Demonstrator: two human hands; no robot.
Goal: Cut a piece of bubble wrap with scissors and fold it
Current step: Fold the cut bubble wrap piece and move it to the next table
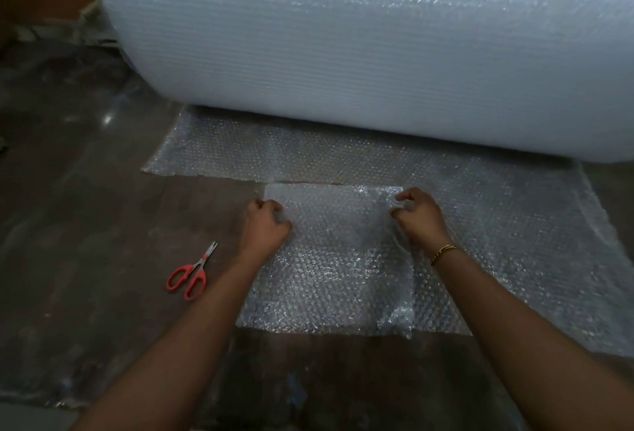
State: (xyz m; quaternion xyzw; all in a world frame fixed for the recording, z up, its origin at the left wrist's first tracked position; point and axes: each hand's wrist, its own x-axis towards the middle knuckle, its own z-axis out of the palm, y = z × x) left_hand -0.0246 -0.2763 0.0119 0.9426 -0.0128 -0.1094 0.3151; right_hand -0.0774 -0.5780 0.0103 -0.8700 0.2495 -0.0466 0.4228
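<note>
Both my hands are curled and set well apart: left hand (266, 221) grips the far left corner of the cut piece of bubble wrap (329, 266), right hand (417, 216) pinches its far right corner. That piece lies flat on the floor (85, 224), its right side overlapping the sheet (514, 242) unrolled from the roll (343, 36). Count: one cut piece, one roll behind it, one pair of red-handled scissors (192, 274) with blades together on the floor left of my left forearm, one bracelet (442, 252) on the right wrist.
</note>
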